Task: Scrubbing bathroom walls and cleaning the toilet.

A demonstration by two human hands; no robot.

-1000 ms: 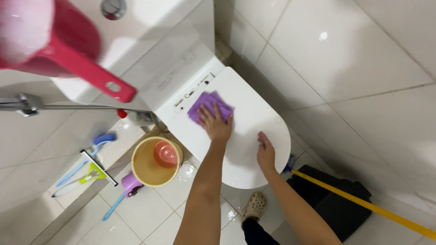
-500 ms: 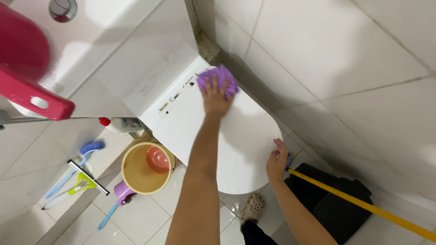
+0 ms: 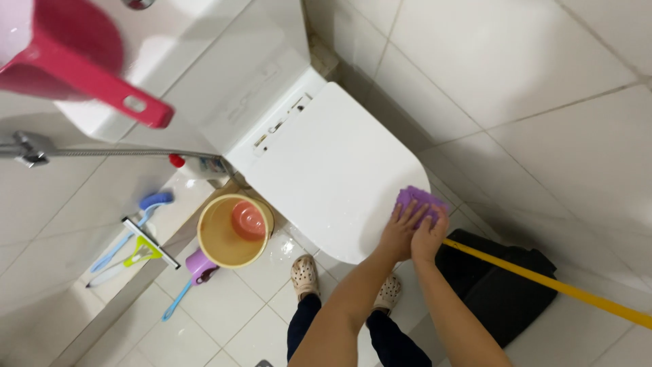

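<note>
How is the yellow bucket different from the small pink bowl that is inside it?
The yellow bucket is larger and stands on the tiled floor; the pink bowl is much smaller and sits inside it, against the rim. The bucket is pale yellow, while the bowl is salmon pink. Both are round and open upward.

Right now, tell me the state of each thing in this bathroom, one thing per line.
toilet lid: shut, wet near its front edge
purple cloth: pressed on the lid's front rim
left hand: flat on the cloth
right hand: gripping the cloth's edge
yellow bucket: upright, a pink bowl inside
yellow pole: lying slanted over a black bag
</note>
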